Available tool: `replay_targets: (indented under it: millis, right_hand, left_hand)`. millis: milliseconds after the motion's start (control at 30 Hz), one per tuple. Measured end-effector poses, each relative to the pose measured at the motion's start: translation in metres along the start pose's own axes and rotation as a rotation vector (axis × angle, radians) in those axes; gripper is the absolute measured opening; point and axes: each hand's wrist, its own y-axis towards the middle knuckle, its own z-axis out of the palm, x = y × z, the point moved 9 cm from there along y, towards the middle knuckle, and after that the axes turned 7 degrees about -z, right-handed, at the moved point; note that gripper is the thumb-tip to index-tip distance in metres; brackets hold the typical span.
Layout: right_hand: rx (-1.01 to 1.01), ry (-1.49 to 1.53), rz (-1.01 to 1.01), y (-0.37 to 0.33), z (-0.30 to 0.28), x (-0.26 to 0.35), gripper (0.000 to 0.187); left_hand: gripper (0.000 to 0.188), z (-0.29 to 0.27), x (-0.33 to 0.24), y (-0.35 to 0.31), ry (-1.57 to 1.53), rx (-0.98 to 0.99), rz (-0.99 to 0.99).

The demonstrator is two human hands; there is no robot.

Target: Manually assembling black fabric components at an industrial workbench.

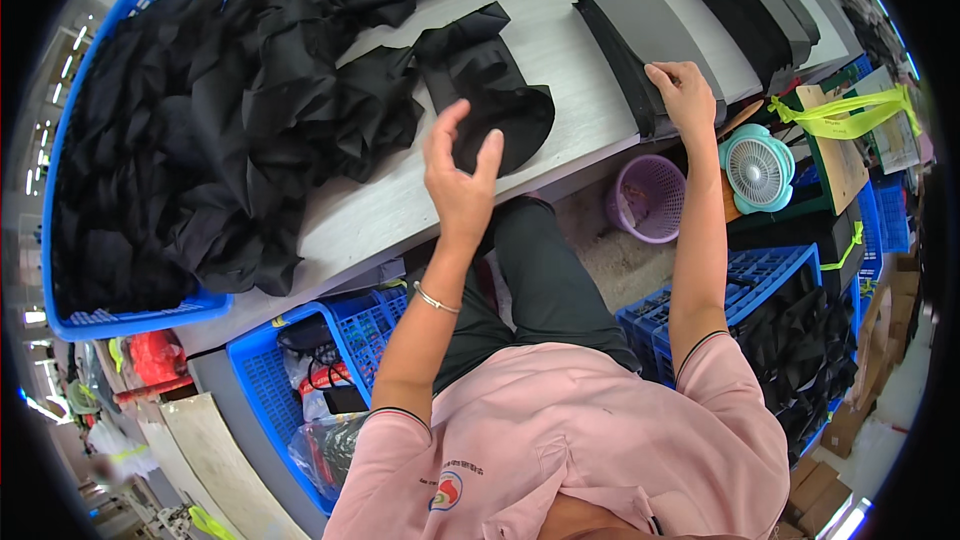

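Note:
My left hand (458, 172) hovers open above the near edge of the grey table (380, 210), fingers spread, holding nothing, just in front of a small pile of black fabric pieces (487, 85). My right hand (683, 95) rests palm-down with its fingers on the near end of a stack of grey-black flat pieces (640, 35). A second similar stack (762, 0) lies farther right. A big heap of loose black fabric (230, 90) covers the table's left part and spills out of a blue basket (130, 320).
Under the table stand a blue crate (270, 370) with bags, a purple basket (650, 198), a teal fan (757, 170) and blue crates (760, 275) with black fabric. Cardboard boxes (830, 440) sit at lower right.

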Motion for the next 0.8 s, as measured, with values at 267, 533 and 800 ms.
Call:
replay_targets:
  millis: [267, 533, 800]
  right_hand:
    - [-0.119, -0.368, -0.407, -0.11, -0.038, 0.137, 0.017]
    - [0.32, 0.234, -0.166, -0.252, -0.015, 0.142, 0.02]
    - [0.597, 0.905, 0.34, -0.283, -0.012, 0.099, 0.02]
  left_hand:
    - [0.062, 0.079, 0.031, -0.11, -0.894, 0.636, -0.697]
    - [0.072, 0.125, 0.047, -0.227, -1.314, 0.892, -1.332]
    - [0.093, 0.112, 0.017, -0.187, -1.53, 0.903, -1.05]
